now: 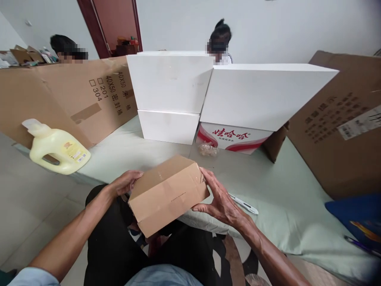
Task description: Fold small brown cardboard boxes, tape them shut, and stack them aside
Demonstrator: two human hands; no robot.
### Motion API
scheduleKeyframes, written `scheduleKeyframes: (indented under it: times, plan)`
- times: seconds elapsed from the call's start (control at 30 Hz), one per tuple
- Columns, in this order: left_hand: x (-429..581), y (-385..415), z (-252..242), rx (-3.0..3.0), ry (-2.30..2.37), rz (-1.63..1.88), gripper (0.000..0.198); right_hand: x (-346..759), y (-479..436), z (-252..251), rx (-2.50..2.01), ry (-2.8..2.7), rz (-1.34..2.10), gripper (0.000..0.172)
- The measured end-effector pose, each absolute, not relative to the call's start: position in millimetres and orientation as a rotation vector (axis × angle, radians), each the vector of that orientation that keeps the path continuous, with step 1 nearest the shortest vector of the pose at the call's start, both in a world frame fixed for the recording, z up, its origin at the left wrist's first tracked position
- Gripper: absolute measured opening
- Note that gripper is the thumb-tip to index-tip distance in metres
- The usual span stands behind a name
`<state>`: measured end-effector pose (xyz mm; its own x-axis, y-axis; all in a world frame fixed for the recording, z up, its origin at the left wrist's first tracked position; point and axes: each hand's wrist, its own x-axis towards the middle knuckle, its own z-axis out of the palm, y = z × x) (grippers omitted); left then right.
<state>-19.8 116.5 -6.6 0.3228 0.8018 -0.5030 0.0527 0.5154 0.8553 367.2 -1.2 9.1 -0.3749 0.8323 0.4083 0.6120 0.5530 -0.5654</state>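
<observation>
Between my hands is a brown cardboard box (171, 190), tilted and held over my lap at the table's front edge. My left hand (126, 182) grips its left end, with some of the fingers hidden behind the box. On the right end, my right hand (218, 198) presses with the thumb low on the near face and the fingers along the upper edge. A white utility knife (244, 203) lies on the table just right of my right hand. Beyond the box sits a small crumpled clear plastic wad (207, 149).
White boxes (171, 83) stand stacked at the back beside a red-and-white carton (232, 138). Large cardboard boxes (86, 95) flank both sides. A pale yellow detergent bottle (59, 149) is at the left edge, a blue packet (357, 218) and a pen at the right. Two people sit behind.
</observation>
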Motion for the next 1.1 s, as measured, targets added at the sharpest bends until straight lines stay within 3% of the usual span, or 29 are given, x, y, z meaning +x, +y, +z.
scheduleKeyframes:
  times: [0.23, 0.4, 0.53, 0.73, 0.9, 1.1]
  plan:
    - [-14.9, 81.5, 0.3, 1.133, 1.209, 0.757, 0.101, 368.2, -14.7, -4.1, -1.346, -1.842, 0.594, 0.089]
    - [-21.5, 46.9, 16.8, 1.733, 1.037, 0.844, 0.143, 356.1, -10.3, 7.7, -1.400, -1.760, 0.704, 0.069]
    - [-5.6, 37.7, 17.2, 2.145, 1.177, 0.852, 0.129, 378.8, -5.5, -1.9, -1.462, -1.888, 0.579, 0.055]
    - [3.7, 46.1, 5.2, 2.229, 1.064, 1.085, 0.109, 470.6, -15.0, -67.8, -1.939, -2.132, -0.120, 0.028]
    - [4.1, 45.0, -0.5, 2.245, 0.988, 1.151, 0.086, 497.2, -26.5, -90.5, -1.931, -2.093, -0.130, 0.024]
    - [6.2, 40.2, 5.7, 2.263, 0.967, 1.137, 0.074, 460.7, -21.1, -19.1, -1.743, -1.698, 0.162, 0.029]
